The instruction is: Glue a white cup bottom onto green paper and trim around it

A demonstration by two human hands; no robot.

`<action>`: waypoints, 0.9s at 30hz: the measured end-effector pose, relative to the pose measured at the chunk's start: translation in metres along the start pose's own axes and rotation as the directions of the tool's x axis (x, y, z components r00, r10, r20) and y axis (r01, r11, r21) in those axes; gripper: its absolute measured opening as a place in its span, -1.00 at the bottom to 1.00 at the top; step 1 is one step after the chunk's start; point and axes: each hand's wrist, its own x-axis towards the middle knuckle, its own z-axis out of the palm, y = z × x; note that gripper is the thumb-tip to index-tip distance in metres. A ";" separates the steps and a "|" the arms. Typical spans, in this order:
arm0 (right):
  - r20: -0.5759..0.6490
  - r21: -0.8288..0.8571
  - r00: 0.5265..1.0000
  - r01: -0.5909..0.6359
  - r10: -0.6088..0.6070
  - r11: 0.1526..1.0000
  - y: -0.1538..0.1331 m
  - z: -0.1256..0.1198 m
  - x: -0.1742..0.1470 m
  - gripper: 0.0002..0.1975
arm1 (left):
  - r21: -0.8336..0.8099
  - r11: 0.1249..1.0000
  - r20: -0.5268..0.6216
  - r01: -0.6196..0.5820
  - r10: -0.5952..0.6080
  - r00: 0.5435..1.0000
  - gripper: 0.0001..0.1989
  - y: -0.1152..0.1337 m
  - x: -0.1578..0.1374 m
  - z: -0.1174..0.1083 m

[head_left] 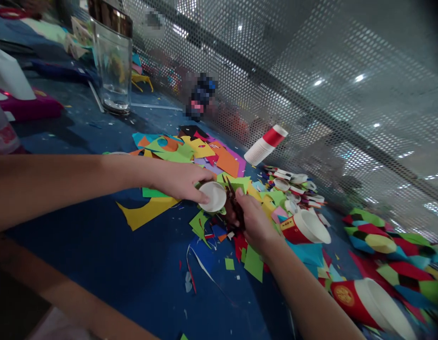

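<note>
Scissors (pixel 235 204), grasped by right fingers (pixel 244 201), pointed forward just beside round white paper-cup piece (pixel 215 198) pinched in left fingers (pixel 204 174) over colored-paper scraps (pixel 205 148) on desk (pixel 116 269) — slip could nick left fingers; over-tight pinch could crumple piece.

Ones and twos around one cup stack (pixel 265 146)
Nearer to us than the stack, we count two hands, our left hand (pixel 185 183) and right hand (pixel 257 222), with one white round piece (pixel 215 196) and one pair of scissors (pixel 235 205). Left of the stack we find one lidded glass (pixel 115 66); right of the stack, two loose red-and-white cups (pixel 304 227) and at least two multicoloured checkered pieces (pixel 380 243). The paper scraps (pixel 227 160) near the stack are too many for us to count.
</note>
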 end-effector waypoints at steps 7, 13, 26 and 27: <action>0.058 -0.097 0.998 -0.009 0.015 0.995 -0.002 -0.001 -0.001 -0.35 | -0.105 0.993 0.027 -0.048 0.052 0.998 -0.62 -0.007 0.002 0.001; 0.088 -0.175 0.996 0.016 -0.001 0.984 -0.004 -0.001 0.000 -0.29 | -0.058 0.997 -0.020 -0.056 0.055 0.998 -0.61 -0.006 0.001 0.001; 0.071 -0.180 0.997 0.037 -0.025 0.983 -0.005 0.001 -0.002 -0.34 | -0.025 0.999 -0.020 -0.031 0.031 0.999 -0.66 -0.002 0.000 0.000; 0.072 -0.177 0.997 0.040 -0.027 0.983 -0.005 0.001 -0.002 -0.34 | -0.021 0.999 -0.023 -0.032 0.032 0.999 -0.67 -0.002 0.000 0.000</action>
